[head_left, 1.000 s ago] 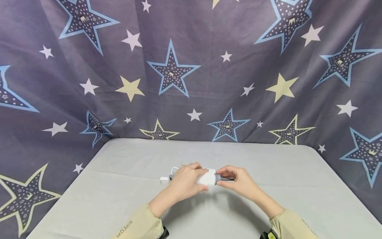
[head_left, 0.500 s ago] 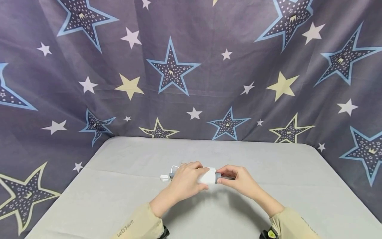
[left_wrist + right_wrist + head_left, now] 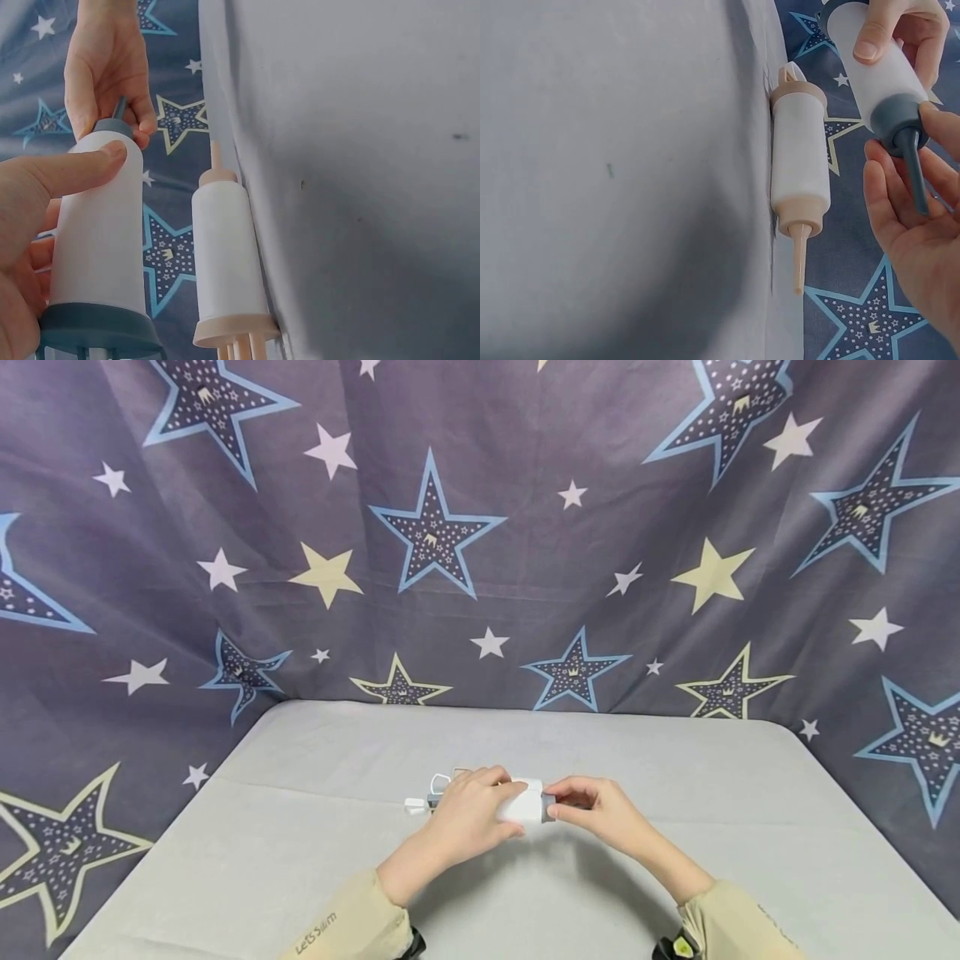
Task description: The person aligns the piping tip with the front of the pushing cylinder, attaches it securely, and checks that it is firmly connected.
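My left hand [image 3: 468, 814] grips the white body of a squeeze bottle [image 3: 105, 225], thumb laid along its side. The bottle lies sideways, with a wide blue-grey base [image 3: 101, 328] at its left end. At the right end is a blue-grey nozzle cap [image 3: 897, 118] with a long thin spout [image 3: 913, 176]. My right hand [image 3: 603, 814] pinches this cap between thumb and fingers, and the spout points toward its palm. Another white squeeze bottle [image 3: 801, 150], with beige cap and base, lies beside the held one in both wrist views. In the head view, the hands largely hide both bottles.
A grey cloth-covered table [image 3: 337, 752] spreads under the hands. Behind it hangs a dark curtain [image 3: 480, 593] printed with stars. To the left of the left hand, a small white piece [image 3: 414, 807] and thin wire-like loops [image 3: 441, 782] stick out.
The right hand's fingers have shifted slightly around the cap, and the dark spout seen earlier in the head view is now hidden. The left hand keeps its grip.
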Available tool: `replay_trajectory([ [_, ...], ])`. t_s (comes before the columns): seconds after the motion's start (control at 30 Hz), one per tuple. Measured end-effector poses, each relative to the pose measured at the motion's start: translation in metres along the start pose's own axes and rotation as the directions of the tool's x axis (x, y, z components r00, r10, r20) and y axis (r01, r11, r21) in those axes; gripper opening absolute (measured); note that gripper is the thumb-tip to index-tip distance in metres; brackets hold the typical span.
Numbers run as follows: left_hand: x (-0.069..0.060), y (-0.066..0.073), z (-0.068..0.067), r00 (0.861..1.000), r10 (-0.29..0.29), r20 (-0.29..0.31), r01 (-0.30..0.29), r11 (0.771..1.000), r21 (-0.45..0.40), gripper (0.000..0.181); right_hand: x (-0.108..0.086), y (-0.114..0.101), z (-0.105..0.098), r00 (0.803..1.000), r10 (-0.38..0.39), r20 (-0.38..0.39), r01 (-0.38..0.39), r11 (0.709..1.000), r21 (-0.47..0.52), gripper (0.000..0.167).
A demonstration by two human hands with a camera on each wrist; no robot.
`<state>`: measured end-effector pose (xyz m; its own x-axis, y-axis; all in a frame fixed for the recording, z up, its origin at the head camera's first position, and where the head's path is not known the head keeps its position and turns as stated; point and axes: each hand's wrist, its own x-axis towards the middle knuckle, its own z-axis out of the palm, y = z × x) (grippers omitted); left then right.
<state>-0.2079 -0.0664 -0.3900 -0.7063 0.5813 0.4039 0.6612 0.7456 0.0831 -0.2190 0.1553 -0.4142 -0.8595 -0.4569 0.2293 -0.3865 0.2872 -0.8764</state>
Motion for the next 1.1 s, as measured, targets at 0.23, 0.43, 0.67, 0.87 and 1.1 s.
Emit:
replay_trajectory([
  [0.23,0.0001,-0.0007,0.0025,1.0,-0.016,-0.004,0.016,0.999,-0.028,0.053,-0.0008,0.0028,0.0005,0.999,0.021,-0.027,-0.022,1.0,-0.022,0.032],
  [0.43,-0.0009,-0.0007,0.0021,1.0,-0.027,-0.01,0.026,0.999,-0.029,0.053,-0.003,0.002,0.0005,1.0,0.007,-0.015,-0.008,0.999,-0.039,0.036],
  [0.67,-0.0001,-0.0012,0.0029,1.0,-0.027,-0.012,0.026,0.999,-0.029,0.054,-0.0028,0.0012,0.0008,1.0,-0.015,-0.026,0.014,0.999,-0.048,0.035],
  [0.87,-0.0007,-0.001,0.0027,1.0,-0.013,-0.014,0.012,1.0,-0.019,0.054,-0.0036,0.0003,0.0014,1.0,-0.014,-0.024,0.013,0.999,-0.032,0.034],
  [1.1,-0.0014,-0.0003,0.0031,0.999,0.014,-0.034,-0.015,1.0,-0.002,0.054,-0.0041,-0.0017,0.0014,1.0,-0.001,-0.01,0.001,1.0,-0.018,0.035],
])
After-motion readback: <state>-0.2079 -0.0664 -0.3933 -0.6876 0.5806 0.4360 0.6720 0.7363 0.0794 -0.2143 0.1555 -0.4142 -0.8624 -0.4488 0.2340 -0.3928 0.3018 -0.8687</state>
